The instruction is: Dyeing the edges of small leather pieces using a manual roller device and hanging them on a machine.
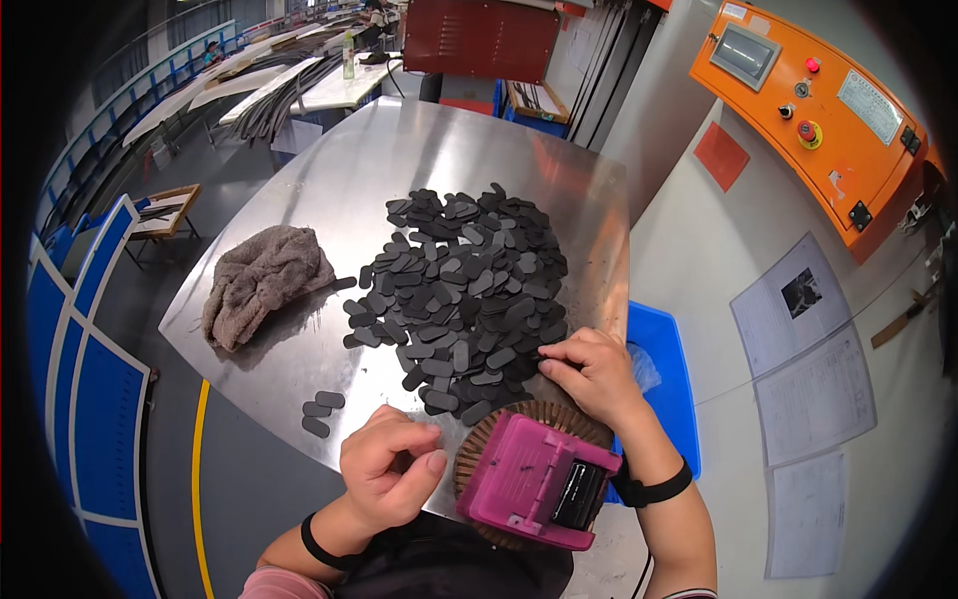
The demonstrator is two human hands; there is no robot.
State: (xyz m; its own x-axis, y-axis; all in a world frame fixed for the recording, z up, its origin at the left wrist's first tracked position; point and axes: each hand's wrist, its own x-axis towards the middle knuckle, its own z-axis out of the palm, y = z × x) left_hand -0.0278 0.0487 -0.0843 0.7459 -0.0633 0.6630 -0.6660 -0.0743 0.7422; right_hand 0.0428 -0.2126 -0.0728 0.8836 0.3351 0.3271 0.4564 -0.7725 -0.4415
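Observation:
A heap of small dark grey rounded-end pads spreads over the steel tabletop. At the heap's near right edge is my right hand, thumb and forefinger closed on a dark pad that is mostly hidden. My left hand is curled at the table's near edge, thumb and forefinger close together; what its fingers hold, if anything, is hidden. Between my hands stands a pink device with a black panel, on a round, ribbed brown base. Several loose pads lie left of my left hand.
A crumpled grey-brown cloth lies on the table's left side. A blue bin stands at the right, beside a wall with papers. An orange control box overhangs the upper right. Blue panels stand at the left.

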